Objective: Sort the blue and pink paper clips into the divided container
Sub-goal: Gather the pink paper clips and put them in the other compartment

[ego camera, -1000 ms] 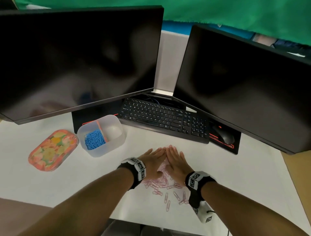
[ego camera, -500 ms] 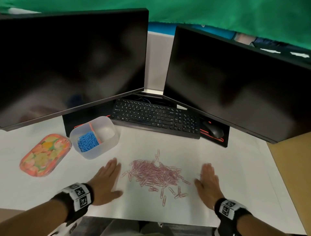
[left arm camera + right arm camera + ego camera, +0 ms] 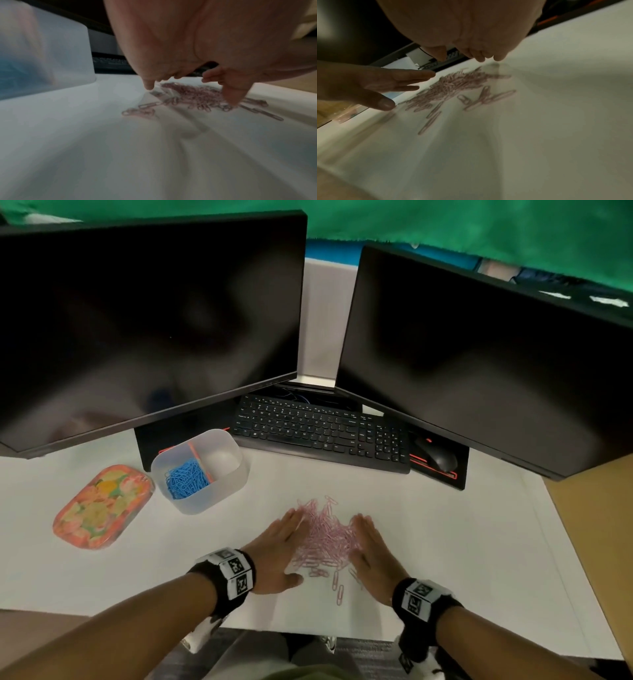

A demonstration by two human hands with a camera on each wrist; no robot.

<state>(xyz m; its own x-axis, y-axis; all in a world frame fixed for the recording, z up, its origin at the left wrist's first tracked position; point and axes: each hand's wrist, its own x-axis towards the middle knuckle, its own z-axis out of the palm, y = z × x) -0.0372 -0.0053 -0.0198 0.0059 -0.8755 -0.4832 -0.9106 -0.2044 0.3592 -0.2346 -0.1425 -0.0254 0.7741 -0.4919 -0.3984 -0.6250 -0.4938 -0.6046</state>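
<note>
A heap of pink paper clips (image 3: pixel 325 537) lies on the white desk, with a few strays (image 3: pixel 337 587) toward the near edge. My left hand (image 3: pixel 281 549) lies flat against the heap's left side, fingers straight. My right hand (image 3: pixel 371 549) lies flat against its right side. The pink clips (image 3: pixel 193 94) show under the left palm in the left wrist view, and the pink heap (image 3: pixel 453 83) lies between both hands in the right wrist view. The translucent divided container (image 3: pixel 200 470) stands at the back left; blue paper clips (image 3: pixel 186 479) fill its left compartment, and its right compartment (image 3: pixel 222 462) looks empty.
A flowered tray (image 3: pixel 101 508) lies left of the container. A black keyboard (image 3: pixel 318 433) and mouse (image 3: pixel 436 457) sit behind, under two dark monitors (image 3: pixel 147 313). The white desk (image 3: pixel 445 542) ends close to my wrists.
Half a second ago my hands lay wide apart on either side of the spread pink clips. Both have swept inward, and the clips now form a tighter heap between them.
</note>
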